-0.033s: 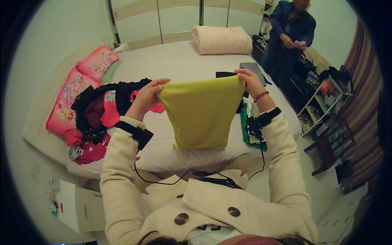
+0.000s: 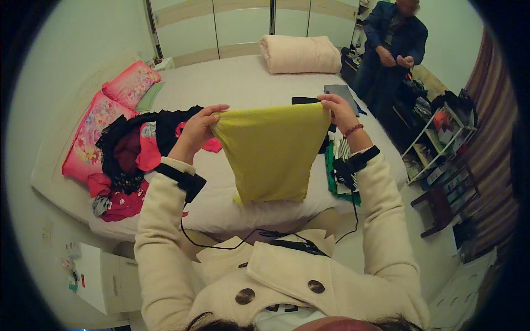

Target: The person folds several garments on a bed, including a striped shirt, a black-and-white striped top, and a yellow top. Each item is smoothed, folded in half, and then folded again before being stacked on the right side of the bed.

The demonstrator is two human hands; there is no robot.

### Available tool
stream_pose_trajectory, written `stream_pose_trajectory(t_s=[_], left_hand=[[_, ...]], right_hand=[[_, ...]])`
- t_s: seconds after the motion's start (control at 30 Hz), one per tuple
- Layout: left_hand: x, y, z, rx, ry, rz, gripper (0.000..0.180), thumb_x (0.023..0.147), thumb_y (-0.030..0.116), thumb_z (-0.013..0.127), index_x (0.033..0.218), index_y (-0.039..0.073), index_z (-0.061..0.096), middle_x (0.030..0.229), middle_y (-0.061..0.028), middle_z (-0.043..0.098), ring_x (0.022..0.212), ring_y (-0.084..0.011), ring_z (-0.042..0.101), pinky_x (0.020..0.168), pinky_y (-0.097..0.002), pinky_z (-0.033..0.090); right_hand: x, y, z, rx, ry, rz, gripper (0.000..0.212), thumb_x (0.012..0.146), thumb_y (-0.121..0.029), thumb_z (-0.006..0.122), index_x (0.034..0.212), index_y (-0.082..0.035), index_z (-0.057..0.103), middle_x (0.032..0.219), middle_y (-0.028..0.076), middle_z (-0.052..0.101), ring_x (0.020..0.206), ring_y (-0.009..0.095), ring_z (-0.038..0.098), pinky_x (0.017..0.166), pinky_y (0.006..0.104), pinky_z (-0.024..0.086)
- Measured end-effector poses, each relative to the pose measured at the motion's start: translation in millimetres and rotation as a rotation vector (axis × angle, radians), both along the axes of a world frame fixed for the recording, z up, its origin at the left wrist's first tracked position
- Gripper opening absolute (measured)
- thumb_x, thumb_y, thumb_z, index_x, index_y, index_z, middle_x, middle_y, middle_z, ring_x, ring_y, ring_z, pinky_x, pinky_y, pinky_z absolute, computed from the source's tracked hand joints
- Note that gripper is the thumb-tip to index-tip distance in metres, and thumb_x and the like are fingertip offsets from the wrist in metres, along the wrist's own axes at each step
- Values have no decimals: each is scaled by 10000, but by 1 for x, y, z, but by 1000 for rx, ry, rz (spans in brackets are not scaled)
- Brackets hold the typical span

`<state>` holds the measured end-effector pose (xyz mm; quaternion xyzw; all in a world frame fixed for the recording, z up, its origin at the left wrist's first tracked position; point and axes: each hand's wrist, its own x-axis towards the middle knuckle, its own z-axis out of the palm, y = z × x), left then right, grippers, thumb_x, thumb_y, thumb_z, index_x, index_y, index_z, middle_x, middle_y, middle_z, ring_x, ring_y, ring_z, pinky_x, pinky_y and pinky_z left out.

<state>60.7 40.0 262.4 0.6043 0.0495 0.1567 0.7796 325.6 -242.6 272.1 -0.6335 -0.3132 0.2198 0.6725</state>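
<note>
A yellow-green cloth [image 2: 273,151] hangs stretched between my two hands above the front of the bed; whether it is a garment I cannot tell. My left hand [image 2: 201,129] pinches its upper left corner. At the upper right corner, the fingers of my right hand [image 2: 339,113] are closed on the fabric. The lower edge hangs down near the bed's front edge. Left of the cloth lies a loose heap of clothes [image 2: 126,151] in black, dark red and pink. To its right is a stack of folded clothes [image 2: 342,171], green, striped and black, partly behind my right sleeve.
Floral pink pillows [image 2: 91,135] lie on the bed's left, and a rolled pale quilt [image 2: 301,54] at its far side. A person [image 2: 392,52] stands at the far right, holding something small and pink. A metal rack [image 2: 436,143] and dark chair [image 2: 450,201] stand right.
</note>
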Motion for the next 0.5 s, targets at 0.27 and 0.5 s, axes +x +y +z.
stream_pose_trajectory(t_s=[0.27, 0.5], left_hand=[[2, -4, 35, 225, -315, 114, 369, 819, 45, 445, 1178, 15, 525, 1116, -71, 567, 998, -146, 541, 859, -262, 428], [-2, 3, 38, 393, -182, 154, 334, 776, 18, 450, 1078, -5, 590, 1011, -76, 613, 924, -153, 568, 841, -259, 439]], right_hand=[[5, 0, 5, 143, -221, -84, 165, 839, -163, 569, 979, -94, 622, 823, -27, 580, 728, 81, 533, 625, 219, 437], [7, 2, 7, -104, -178, 12, 183, 859, -161, 518, 1010, -102, 604, 866, -9, 589, 767, 77, 552, 637, 223, 457]])
